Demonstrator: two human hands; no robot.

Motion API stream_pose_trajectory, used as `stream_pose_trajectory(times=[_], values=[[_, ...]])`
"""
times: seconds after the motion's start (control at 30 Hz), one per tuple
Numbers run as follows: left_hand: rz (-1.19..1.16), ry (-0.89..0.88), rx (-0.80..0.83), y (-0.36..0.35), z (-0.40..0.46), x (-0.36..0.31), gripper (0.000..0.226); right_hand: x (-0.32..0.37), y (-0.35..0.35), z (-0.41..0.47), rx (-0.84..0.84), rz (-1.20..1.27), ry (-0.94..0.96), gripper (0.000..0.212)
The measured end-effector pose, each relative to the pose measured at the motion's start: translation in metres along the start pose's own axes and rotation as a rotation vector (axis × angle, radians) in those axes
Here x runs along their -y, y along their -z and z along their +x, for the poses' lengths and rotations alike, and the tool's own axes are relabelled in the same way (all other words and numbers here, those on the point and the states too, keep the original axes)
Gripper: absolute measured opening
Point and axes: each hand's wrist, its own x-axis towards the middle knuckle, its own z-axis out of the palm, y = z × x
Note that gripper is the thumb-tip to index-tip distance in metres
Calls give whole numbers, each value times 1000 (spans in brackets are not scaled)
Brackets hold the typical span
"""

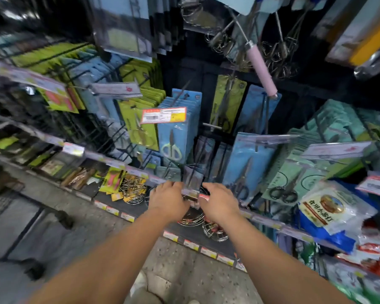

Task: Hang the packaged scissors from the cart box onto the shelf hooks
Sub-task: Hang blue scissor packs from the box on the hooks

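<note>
Left hand (167,199), right hand (219,202) both pinch scissors pack (192,179) at low hook (203,154). Risk: blurred view, pack hole misses hook tip; pack drops onto shelf (140,210).

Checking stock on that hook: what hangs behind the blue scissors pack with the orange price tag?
Behind the front blue scissors pack on its hook, the top edges of more blue packs line up in a row. Their contents are covered, so no count or scissors can be seen.
</note>
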Motion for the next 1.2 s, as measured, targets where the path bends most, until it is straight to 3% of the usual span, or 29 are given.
stream_pose_trajectory(times=[0.3,0.6,0.9,1.2], values=[[-42,263,-60,27,-62,119,56,123,-53,-3,148,-236,338,45],[-108,496,-128,60,-125,285,59,298,-128,-16,184,-303,615,47],[-158,657,-184,103,-180,435,56,462,-197,-37,217,-337,787,52],[-227,819,-283,127,-212,532,62,567,-240,-51,273,-354,915,51]])
